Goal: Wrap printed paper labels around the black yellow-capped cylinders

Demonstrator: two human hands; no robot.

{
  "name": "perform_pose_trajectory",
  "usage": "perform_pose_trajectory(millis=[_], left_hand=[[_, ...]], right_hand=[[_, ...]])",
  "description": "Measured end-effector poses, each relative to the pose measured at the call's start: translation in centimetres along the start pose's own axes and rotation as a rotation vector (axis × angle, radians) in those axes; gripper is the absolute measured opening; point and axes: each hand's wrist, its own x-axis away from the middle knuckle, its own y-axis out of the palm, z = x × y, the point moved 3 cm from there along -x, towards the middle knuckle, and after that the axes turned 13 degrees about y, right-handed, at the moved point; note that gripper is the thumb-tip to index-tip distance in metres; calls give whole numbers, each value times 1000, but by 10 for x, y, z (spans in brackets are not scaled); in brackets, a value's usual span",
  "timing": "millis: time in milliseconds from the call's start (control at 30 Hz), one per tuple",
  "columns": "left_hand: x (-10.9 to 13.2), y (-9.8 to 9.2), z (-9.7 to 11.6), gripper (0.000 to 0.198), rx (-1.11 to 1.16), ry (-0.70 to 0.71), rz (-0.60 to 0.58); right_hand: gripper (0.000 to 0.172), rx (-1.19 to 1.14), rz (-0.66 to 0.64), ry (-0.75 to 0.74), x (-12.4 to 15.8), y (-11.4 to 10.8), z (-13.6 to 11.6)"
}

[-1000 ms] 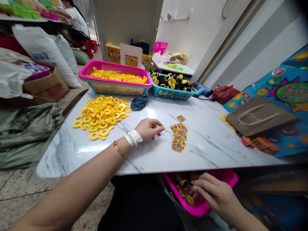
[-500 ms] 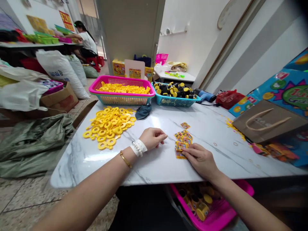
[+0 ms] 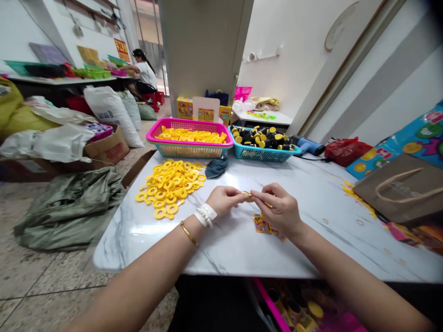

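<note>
My left hand [image 3: 226,199] and my right hand [image 3: 279,208] meet above the middle of the white marbled table [image 3: 221,251]. Between their fingertips is a small yellow packet [image 3: 246,193], seen nearly edge-on; both hands pinch it. More yellow shows under the right fingers, too small to make out. Small printed packets [image 3: 262,224] lie on the table just below my right hand, which partly covers them. To the left is a pile of yellow ring-shaped pieces [image 3: 169,184].
Behind stand a pink basket [image 3: 189,123] of yellow pieces, a blue basket [image 3: 263,153] of black-and-yellow items and a dark cloth [image 3: 216,168]. A paper bag [image 3: 404,184] is at right. A pink basket [image 3: 272,306] sits below the table edge. A person [image 3: 143,71] sits far back.
My right hand has lifted from the packets and moved up beside my left hand. Both now pinch a packet, and fewer packets show on the table. The view has shifted left.
</note>
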Motion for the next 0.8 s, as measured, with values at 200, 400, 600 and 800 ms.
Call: perform_pose_trajectory(millis=[200,400,600,800], left_hand=[[-5,-15,-3,35,24,131,223],[-2,-17,-4,31,-77,169,387],[7,-12,9,34,-79,226,474],[13,-5,21,23,-240,378,473]], right_hand=[[44,-388,-277,482,-30,28,-4],[51,-568,-408,690,-38,61,4],[56,-431,-205,606,-30,59,9],[57,-356,-124,575,-27,52,1]])
